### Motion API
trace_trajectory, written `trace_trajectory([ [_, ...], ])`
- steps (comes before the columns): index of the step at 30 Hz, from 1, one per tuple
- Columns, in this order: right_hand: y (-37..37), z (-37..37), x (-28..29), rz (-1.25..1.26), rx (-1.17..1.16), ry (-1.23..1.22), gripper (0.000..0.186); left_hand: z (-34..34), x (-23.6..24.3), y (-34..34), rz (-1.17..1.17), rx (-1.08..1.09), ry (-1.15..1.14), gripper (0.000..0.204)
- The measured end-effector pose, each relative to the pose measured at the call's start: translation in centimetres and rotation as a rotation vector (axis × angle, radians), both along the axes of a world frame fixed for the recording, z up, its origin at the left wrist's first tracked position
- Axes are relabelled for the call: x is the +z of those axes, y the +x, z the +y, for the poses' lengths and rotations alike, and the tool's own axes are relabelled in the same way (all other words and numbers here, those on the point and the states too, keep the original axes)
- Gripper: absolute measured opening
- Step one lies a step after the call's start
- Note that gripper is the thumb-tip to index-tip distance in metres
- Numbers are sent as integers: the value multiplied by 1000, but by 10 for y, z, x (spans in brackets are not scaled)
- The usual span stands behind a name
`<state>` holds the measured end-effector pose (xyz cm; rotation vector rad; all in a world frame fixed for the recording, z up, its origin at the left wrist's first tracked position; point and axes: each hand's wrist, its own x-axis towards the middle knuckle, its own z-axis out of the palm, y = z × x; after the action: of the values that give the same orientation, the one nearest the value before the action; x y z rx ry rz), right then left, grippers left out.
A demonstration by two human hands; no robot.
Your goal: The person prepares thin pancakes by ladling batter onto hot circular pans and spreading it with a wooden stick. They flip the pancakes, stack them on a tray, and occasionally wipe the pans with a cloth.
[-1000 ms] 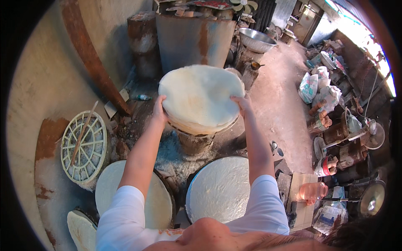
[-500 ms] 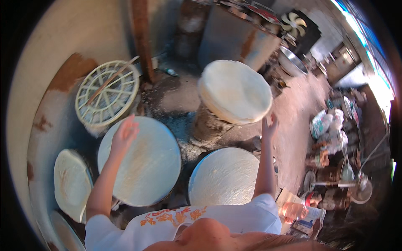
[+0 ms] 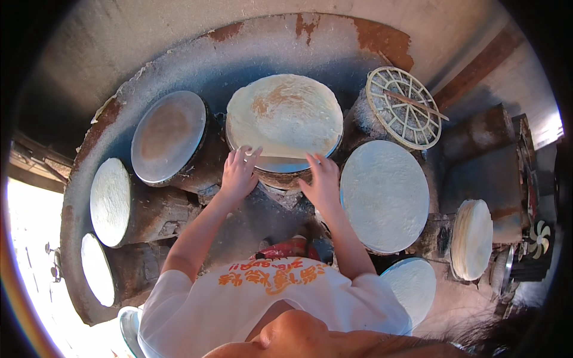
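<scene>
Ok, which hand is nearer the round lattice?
Right: right hand is below and left of the lattice, by the near edge of the middle pale sheet; left hand is farther left along that edge.

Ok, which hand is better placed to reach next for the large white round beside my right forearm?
Probably your right hand: it's nearer that white round; your left hand is farther away, at the brown-patched sheet.

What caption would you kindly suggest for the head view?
Left hand and right hand at the near edge of a round flatbread.
</scene>
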<state>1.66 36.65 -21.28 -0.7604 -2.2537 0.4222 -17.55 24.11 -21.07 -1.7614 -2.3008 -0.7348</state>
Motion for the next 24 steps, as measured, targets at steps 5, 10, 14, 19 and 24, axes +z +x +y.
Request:
trace_trajectory([
  [5, -69, 50, -23, -114, 137, 297, 11, 6, 18, -29, -131, 59, 241, 46],
  [10, -81, 87, 21, 35, 93, 87, 7, -20, 19, -53, -449, 226, 231, 33],
  [14, -82, 131, 47, 104, 6, 24, 16, 12, 8, -68, -448, 123, 289, 27],
  [19, -73, 172, 78, 192, -109, -127, 18, 52, 7, -51, -560, 34, 196, 27],
  [24, -31, 283, 128, 492, -261, -484, 22, 100, -4, -42, -565, -24, 299, 22],
])
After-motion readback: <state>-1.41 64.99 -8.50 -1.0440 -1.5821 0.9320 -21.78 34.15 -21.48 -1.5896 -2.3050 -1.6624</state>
